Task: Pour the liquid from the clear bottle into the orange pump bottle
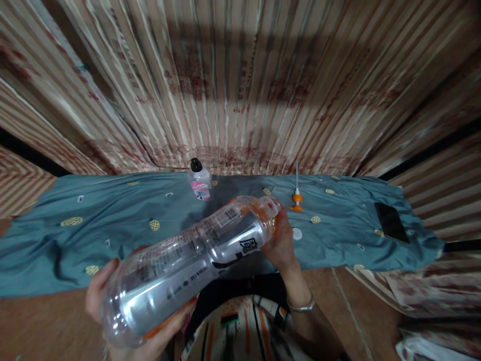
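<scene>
A large clear plastic bottle (188, 260) with a silver label and dark characters is held slantwise in front of me, its uncapped neck up to the right. My left hand (165, 331) is wrapped round the bottle's base at the lower left. At the neck end, my right hand (281, 243) closes on the bottle from behind; most of its fingers are hidden. Orange shows along the bottle's edges, and I cannot tell whether it belongs to the label or to something behind. Past the neck lies an orange pump head (297, 200) with a long pale tube.
A smaller clear bottle (201, 181) with a black cap and pink label stands at the back of the teal cloth (124, 210). A white disc (297, 233) lies right of my right hand. A black phone (391, 222) rests farther right. Striped curtains (240, 90) hang behind.
</scene>
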Tool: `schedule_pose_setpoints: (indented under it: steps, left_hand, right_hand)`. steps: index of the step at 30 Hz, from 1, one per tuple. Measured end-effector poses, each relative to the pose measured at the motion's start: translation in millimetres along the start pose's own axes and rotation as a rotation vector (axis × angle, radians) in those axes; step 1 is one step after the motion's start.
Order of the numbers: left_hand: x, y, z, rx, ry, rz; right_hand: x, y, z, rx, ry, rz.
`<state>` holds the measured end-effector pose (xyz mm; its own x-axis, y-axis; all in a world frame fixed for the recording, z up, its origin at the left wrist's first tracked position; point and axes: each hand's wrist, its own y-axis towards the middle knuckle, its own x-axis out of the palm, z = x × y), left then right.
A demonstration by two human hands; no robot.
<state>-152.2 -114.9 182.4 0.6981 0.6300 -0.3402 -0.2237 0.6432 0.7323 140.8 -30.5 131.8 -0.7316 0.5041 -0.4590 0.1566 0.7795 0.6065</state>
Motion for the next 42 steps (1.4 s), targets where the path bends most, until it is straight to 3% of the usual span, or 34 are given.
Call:
schedule_pose_setpoints:
  steps: [6,29,42]
  left_hand:
    - [0.2,0.1,0.7,-0.054,0.009,0.020]
    - [-1.3,-3.2,-5.5,0.004,0.086,0.021]
    - [-3.1,-0.6,-6.1,-0.013,0.114,0.015]
  right_hand:
    - [1.0,-1.4,0.6,0.028,0.014,-0.007]
    - [4.7,-1.4,0.4,0.021,0.044,0.028]
    - [2.8,-3.6,3.7,0.087,0.071,-0.023]
